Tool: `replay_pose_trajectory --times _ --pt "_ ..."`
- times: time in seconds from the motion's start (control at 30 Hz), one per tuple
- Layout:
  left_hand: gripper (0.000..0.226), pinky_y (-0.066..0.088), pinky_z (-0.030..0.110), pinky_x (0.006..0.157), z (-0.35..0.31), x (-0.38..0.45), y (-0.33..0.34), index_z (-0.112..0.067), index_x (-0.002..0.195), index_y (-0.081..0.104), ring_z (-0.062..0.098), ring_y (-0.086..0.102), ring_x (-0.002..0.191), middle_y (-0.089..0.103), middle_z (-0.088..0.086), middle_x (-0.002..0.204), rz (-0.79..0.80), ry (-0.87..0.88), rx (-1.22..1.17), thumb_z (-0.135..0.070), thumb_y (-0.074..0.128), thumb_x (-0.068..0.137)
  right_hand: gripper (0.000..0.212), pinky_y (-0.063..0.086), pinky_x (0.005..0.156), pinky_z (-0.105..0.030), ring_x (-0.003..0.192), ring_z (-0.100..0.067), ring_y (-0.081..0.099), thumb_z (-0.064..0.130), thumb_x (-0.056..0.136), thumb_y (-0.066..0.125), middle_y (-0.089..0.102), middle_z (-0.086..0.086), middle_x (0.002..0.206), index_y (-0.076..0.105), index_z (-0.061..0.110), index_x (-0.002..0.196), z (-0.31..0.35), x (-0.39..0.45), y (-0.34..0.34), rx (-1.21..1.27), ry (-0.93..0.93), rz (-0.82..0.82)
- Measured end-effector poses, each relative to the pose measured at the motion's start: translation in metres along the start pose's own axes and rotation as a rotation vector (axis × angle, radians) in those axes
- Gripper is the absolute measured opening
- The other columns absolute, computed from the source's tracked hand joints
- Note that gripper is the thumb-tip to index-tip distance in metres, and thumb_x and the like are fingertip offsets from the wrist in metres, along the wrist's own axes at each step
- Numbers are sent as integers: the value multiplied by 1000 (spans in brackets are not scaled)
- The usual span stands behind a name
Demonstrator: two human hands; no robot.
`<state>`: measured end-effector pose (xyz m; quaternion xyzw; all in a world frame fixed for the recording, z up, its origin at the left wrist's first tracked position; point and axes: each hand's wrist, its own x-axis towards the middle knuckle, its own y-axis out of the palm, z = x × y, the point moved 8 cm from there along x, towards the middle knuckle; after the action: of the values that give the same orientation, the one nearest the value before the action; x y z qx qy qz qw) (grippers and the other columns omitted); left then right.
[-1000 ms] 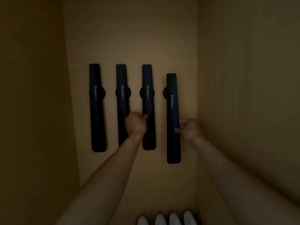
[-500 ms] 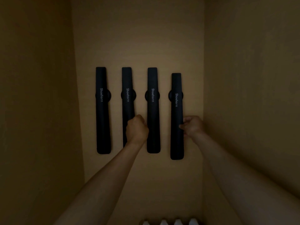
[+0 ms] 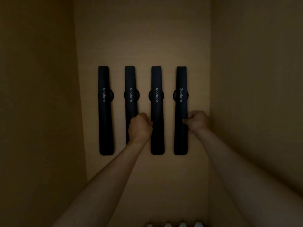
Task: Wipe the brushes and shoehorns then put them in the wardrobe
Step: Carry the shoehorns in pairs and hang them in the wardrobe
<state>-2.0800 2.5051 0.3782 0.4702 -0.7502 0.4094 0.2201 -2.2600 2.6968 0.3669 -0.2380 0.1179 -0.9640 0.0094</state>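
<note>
Four black shoehorns labelled "Shoehorn" hang upright in a level row on the wardrobe's back panel (image 3: 144, 38), each over a round black mount. From the left they are the first shoehorn (image 3: 105, 115), the second (image 3: 130, 79), the third (image 3: 157, 115) and the fourth (image 3: 181, 82). My left hand (image 3: 140, 126) is a closed fist in front of the second shoehorn's lower part, its thumb side against the third; nothing shows inside it. My right hand (image 3: 197, 121) pinches the fourth shoehorn's right edge below its mount.
The wardrobe's left side wall (image 3: 37, 112) and right side wall (image 3: 255, 95) close in the narrow, dim compartment. Several white rounded tops (image 3: 173, 224) peek in at the bottom edge. I see no brushes or cloth.
My right hand has raised the fourth shoehorn from a lower, offset position until it lines up with the other three on its mount. My left fist has stayed in place.
</note>
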Motion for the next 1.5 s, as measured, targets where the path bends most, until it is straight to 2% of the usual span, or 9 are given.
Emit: replay_pose_trajectory --times 0.13,0.33,0.53,0.67,0.8,0.97,1.13,1.4,1.5 --pt "12 56 38 72 -2 3 6 -14 90 68 25 65 83 69 5 89 21 -15 32 -26 65 89 34 57 76 -39 77 -23 60 0 79 75 60 0 70 54 21 62 -5 4 0 13 -13 -6" --pt "16 52 30 67 7 7 13 -13 81 69 22 65 77 67 2 79 60 -101 -14 -26 66 89 36 43 57 -25 62 -14 51 -3 78 76 57 5 66 56 22 62 -10 9 1 85 -18 17" --pt "9 53 29 69 10 8 13 -16 80 70 23 66 77 67 0 79 39 -134 -52 -21 67 87 36 39 54 -25 58 -13 49 -4 79 75 57 2 67 55 21 63 -14 14 3 114 -17 46" --pt "12 59 40 72 11 9 16 -18 76 67 26 69 75 70 5 82 58 -144 -87 -21 67 87 36 40 56 -27 59 -15 49 -3 79 76 57 2 67 55 23 64 -16 17 4 99 -17 54" --pt "13 60 41 71 10 9 15 -18 75 66 27 69 74 71 6 82 56 -147 -80 -20 67 87 35 42 58 -28 60 -16 50 -1 78 77 58 2 66 56 23 63 -17 19 4 82 -20 56" --pt "16 60 39 70 9 8 14 -20 72 66 27 70 74 71 6 81 60 -151 -75 -19 66 87 33 49 75 -38 76 -22 57 -1 79 76 60 -4 72 57 22 65 -18 21 5 91 -17 70" --pt "9 61 43 67 14 6 15 -9 78 70 26 69 73 70 7 78 96 -151 -149 -9 66 86 32 55 82 -44 80 -23 60 1 79 77 64 -5 80 58 23 67 -18 18 3 71 -1 61" --pt "14 61 41 71 27 1 -15 -17 77 72 21 69 77 71 1 81 60 -131 -126 -11 62 85 31 52 72 -39 75 -24 58 6 79 79 60 -1 72 57 22 65 -6 4 -6 -33 -47 27" --pt "11 58 33 67 30 -1 -35 -23 82 73 19 67 78 71 -2 88 20 -108 -36 -19 63 86 26 49 69 -32 79 -22 58 11 80 80 63 -4 83 58 21 70 1 -5 -11 -93 -69 16"
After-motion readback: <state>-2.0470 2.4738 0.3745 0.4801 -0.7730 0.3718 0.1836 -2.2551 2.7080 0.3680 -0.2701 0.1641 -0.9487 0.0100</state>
